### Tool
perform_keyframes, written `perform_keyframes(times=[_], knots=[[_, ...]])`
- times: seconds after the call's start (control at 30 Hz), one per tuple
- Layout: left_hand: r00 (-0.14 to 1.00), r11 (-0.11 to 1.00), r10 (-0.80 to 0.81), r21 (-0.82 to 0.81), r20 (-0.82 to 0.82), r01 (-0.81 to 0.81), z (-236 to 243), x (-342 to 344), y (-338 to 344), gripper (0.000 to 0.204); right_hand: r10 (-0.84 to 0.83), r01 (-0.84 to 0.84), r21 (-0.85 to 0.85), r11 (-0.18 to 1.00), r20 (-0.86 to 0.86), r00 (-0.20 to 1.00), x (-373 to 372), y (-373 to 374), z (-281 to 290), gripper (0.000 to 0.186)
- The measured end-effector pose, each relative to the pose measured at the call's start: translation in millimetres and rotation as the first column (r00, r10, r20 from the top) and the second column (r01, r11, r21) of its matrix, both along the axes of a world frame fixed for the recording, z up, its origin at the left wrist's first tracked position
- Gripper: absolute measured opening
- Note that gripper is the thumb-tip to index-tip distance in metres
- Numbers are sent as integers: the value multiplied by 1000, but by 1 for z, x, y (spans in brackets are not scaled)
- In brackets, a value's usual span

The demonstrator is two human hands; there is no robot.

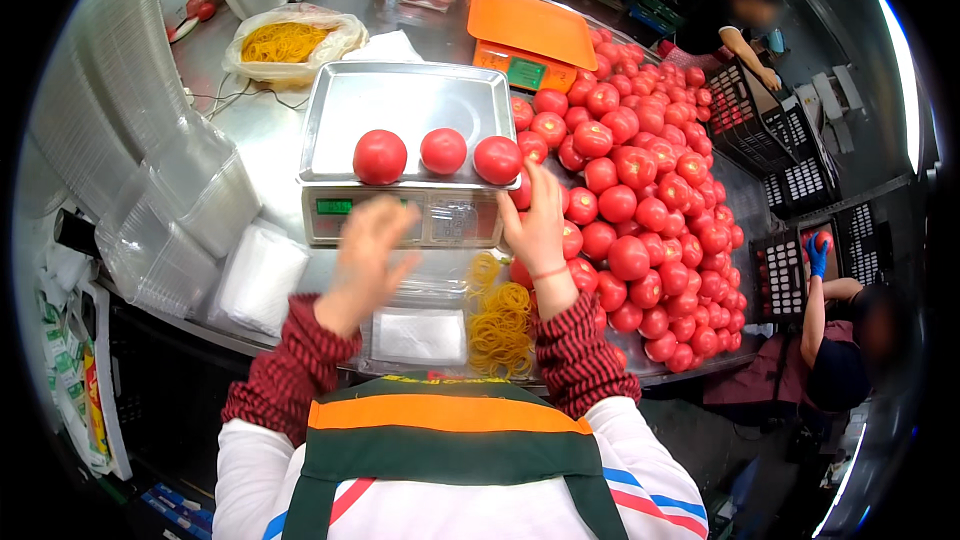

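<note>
Three tomatoes, a left one [380,157], a middle one [443,150] and a right one [497,160], sit in a row along the near edge of the scale's metal pan [405,105]. My left hand [370,258], blurred by motion, hovers before the scale's front panel [335,208] with fingers apart and nothing in it. At the scale's right edge is my right hand [540,222], thumb and fingers apart, close to the right tomato and the large tomato pile [630,255]. Contact with a tomato is unclear. A clear plastic tray with a white pad [418,336] lies below the scale.
Yellow rubber bands [502,325] lie beside the tray; more fill a plastic bag [285,42]. Clear containers [190,175] and white pads [262,280] stand at left. An orange scale [532,30] is behind the pile. Co-workers handle black crates [745,115] at right; another works across the table.
</note>
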State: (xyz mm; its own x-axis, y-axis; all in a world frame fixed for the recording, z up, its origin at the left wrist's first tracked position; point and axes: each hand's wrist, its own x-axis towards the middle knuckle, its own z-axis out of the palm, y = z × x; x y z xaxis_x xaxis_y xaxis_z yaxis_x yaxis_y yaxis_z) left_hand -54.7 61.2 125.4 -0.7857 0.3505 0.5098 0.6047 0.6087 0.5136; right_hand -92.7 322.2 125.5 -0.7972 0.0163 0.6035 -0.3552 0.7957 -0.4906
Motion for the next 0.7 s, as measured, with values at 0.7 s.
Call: perform_keyframes(times=[0.7], knots=[[902,933,-319,-68,291,352,-24,68,-23,54,568,-557,-130,820,303,765,122,-45,-27,78]])
